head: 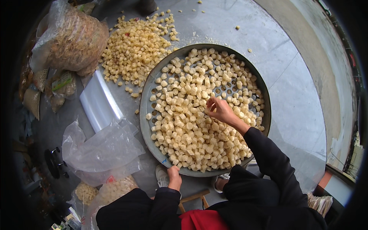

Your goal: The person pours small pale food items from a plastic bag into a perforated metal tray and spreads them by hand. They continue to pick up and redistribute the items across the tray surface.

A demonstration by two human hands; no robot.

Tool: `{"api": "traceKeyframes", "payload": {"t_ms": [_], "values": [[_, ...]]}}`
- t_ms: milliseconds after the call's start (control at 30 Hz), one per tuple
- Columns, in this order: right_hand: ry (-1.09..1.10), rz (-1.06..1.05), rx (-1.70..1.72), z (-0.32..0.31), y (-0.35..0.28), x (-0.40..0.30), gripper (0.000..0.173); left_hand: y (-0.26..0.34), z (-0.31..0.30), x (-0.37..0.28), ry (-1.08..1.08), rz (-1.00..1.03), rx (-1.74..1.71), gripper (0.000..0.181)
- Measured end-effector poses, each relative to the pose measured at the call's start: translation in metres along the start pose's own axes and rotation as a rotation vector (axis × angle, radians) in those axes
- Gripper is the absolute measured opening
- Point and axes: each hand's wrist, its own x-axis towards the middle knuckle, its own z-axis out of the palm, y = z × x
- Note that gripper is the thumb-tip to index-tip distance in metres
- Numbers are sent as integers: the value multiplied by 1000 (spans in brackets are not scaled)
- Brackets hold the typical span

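Note:
A large round metal sieve tray (148, 135) with holes in its base lies before me. Pale, dry-looking cylindrical pieces (184, 120) are heaped in it, thickest towards the near side. My left hand (174, 176) grips the tray's near rim, left of its middle. Over the heap, right of the tray's centre, is my right hand (220, 111), its thumb and fingers bent towards each other. Whether a piece sits between those fingertips is hard to make out. Bare perforated metal (227, 88) shows just beyond the right hand.
Smaller yellowish pieces (135, 49) are piled on the grey floor (293, 109) beyond the tray. To the left lie a large filled plastic bag (74, 40), a stack of clear plastic sheets or bags (100, 100) and a crumpled clear bag (100, 149). A wooden stool (195, 197) stands below me.

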Motion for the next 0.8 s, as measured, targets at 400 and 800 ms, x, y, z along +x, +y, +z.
{"api": "traceKeyframes", "payload": {"t_ms": [400,800], "values": [[146,33,-365,-41,-23,64,49,-9,-3,8,-29,-16,6,28],[-229,-315,-625,72,-39,-49,56,-11,-5,15,24,-27,-39,31]]}}
